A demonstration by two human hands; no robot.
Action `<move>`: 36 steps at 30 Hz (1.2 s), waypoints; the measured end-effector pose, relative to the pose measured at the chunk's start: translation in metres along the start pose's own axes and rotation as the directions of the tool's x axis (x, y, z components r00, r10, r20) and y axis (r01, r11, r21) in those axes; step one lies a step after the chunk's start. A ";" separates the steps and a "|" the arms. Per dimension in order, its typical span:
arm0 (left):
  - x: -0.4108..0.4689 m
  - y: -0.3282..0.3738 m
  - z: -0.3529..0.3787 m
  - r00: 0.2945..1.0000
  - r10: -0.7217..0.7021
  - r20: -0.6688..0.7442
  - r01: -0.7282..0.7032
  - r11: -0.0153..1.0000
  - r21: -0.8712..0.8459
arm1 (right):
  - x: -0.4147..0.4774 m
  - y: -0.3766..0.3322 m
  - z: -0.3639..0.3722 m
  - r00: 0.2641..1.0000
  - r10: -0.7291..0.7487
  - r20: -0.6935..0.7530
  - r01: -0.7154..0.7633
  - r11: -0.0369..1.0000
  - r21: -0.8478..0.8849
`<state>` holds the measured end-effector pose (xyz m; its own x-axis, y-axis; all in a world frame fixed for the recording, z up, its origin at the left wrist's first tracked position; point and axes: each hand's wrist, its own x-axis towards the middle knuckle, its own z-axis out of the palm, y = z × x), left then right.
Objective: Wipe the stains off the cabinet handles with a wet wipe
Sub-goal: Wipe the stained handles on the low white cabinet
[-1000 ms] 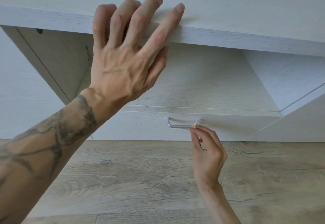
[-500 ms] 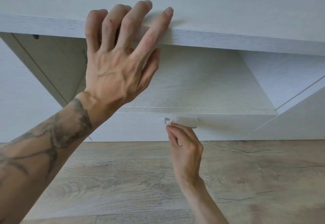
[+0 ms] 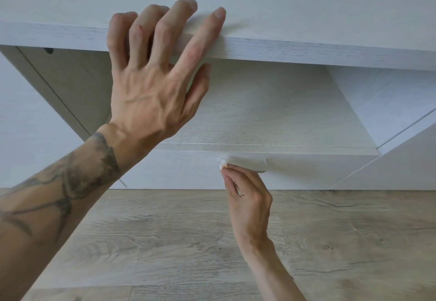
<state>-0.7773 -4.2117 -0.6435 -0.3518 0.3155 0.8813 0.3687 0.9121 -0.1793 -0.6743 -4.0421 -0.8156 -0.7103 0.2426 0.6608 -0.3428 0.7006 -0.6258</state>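
A white cabinet has a metal handle (image 3: 260,166) on its lower drawer front (image 3: 188,168). My right hand (image 3: 247,197) pinches a small folded wet wipe (image 3: 223,165) and presses it onto the handle's left end. Only a bit of the wipe shows beyond the fingertips; most of the handle is blurred or hidden by the hand. My left hand (image 3: 153,76) rests spread on the front edge of the cabinet top (image 3: 306,52), fingers apart, holding nothing.
An open compartment (image 3: 271,107) lies between the cabinet top and the drawer. A side panel (image 3: 389,102) slants at the right. Wood-look floor (image 3: 188,241) spreads below the cabinet.
My right hand slid the wipe from the handle's right part to its left end. My left hand shifted slightly down and left in view.
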 end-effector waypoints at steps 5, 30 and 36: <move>0.000 0.001 -0.004 1.000 0.002 0.029 -0.003 1.000 0.023 | 0.003 0.027 -0.035 0.995 0.100 -0.030 -0.099 0.995 0.028; -0.023 -0.124 -0.112 0.903 0.068 0.425 -0.028 0.995 -0.099 | 0.063 -0.174 -0.036 0.938 0.327 0.113 -0.338 0.802 0.492; -0.057 -0.252 -0.137 0.889 0.080 0.451 -0.038 0.994 -0.100 | 0.060 -0.278 0.024 0.928 0.359 0.095 -0.358 0.793 0.494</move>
<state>-0.7320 -4.4949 -0.5882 -0.6714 0.4712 0.5721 0.4662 0.8686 -0.1682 -0.6368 -4.2384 -0.6121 -0.8412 0.4130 0.3490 -0.3212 0.1376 -0.9370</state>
